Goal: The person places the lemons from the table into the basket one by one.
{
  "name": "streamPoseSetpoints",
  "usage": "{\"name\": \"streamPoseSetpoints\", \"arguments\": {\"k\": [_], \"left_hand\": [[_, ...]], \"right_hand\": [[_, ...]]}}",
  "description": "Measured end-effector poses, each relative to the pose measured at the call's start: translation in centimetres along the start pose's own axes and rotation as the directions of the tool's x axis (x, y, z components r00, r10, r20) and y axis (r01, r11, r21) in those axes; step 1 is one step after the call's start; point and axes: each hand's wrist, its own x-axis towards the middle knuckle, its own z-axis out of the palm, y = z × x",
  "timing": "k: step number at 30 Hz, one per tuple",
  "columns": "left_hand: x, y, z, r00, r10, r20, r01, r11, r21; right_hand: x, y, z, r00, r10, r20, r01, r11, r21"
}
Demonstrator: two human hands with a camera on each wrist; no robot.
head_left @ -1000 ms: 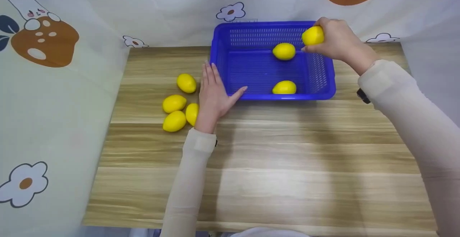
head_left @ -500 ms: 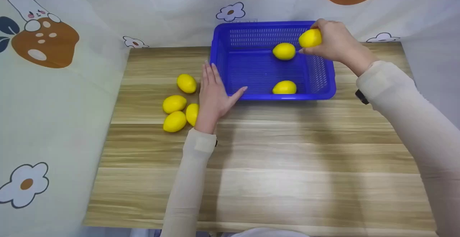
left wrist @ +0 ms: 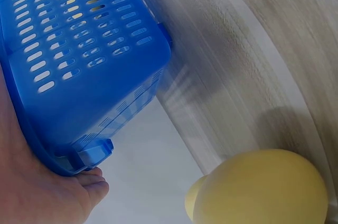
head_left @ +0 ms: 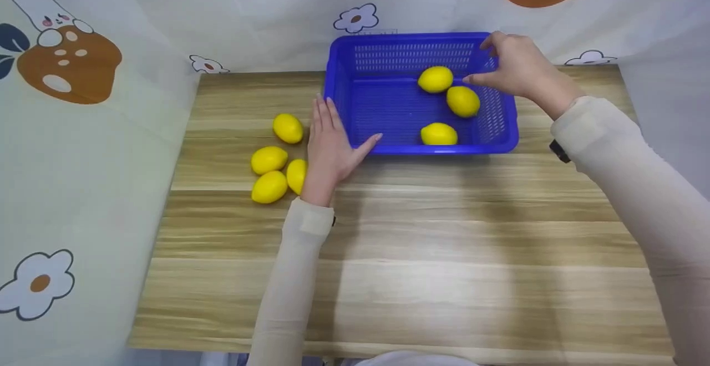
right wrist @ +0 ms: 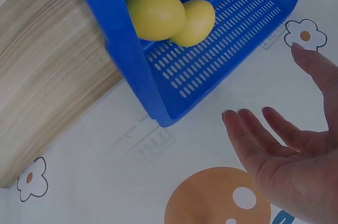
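Observation:
A blue plastic basket (head_left: 388, 150) with slotted walls stands at the back of the table, against the curtain. Three lemons lie inside it: one lemon (head_left: 435, 80) toward the back, another lemon (head_left: 463, 102) right beside it, and a third lemon (head_left: 439, 134) partly hidden by the front wall. My left hand (head_left: 331, 150) rests along the basket's left side, fingers straight and thumb over the front rim. Over the basket's right rim, my right hand (head_left: 520, 66) has thumb and fingers spread apart, holding nothing; the right wrist view shows this hand (right wrist: 288, 155) with its fingers parted.
Left of the basket, several lemons lie on the wooden table (head_left: 410, 255), among them a single lemon (head_left: 288, 128) and a lemon (head_left: 269, 187) in a close group. One is partly behind my left wrist. A patterned curtain (head_left: 266, 16) borders the table's back and left.
My right hand has let go of the lemon it held, which now lies in the basket's right part. The back lemon has shifted slightly left. My left hand has stayed in place.

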Motion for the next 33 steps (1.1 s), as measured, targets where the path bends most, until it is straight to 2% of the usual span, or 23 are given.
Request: {"name": "streamPoseSetpoints", "arguments": {"k": [20,33], "left_hand": [[-0.1,-0.1,0.1,1.0,0.003,-0.018,-0.003,1.0,-0.016],[0.0,-0.1,0.0,1.0,-0.002,-0.006,0.002,1.0,-0.016]], "right_hand": [[-0.8,1.5,0.8,0.999,0.0,0.038,-0.001,1.0,0.018],[-1.9,3.0,2.0,1.0,-0.003,-0.01,0.003,0.999,0.043]]}}
